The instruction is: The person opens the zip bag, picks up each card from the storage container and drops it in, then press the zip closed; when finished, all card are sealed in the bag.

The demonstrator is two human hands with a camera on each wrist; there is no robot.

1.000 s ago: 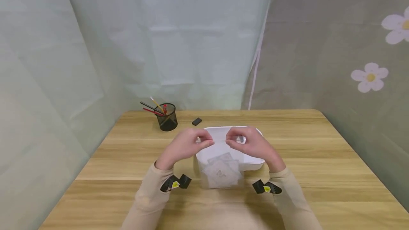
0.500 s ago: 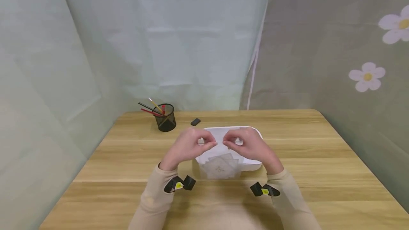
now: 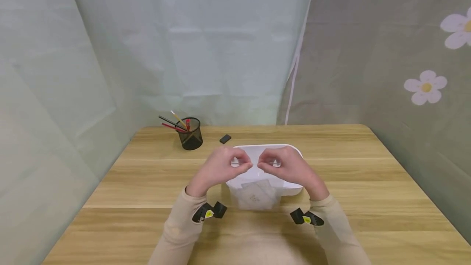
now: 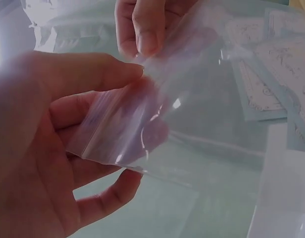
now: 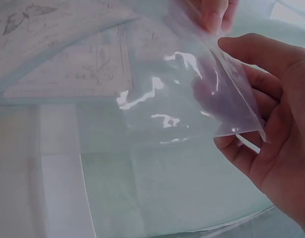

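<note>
Plastic, thin, clear and glossy, makes up the one bag (image 3: 256, 193), a flat rectangle with a ridged zip strip along its top edge. It hangs between both hands above the near rim of the tray (image 3: 290, 189), and pale printed cards (image 4: 271, 79) show through it; three at least, the exact count unclear. The left hand (image 3: 220, 167) pinches one top corner between curled thumb and fingers; the right hand (image 3: 285, 167) pinches the other the same way. The tray is smooth, white and round-cornered, on a wood-grain table (image 3: 368, 175). One black mesh cup (image 3: 191, 134) holds four pencils; one small dark block (image 3: 225, 138) lies beside it.
</note>
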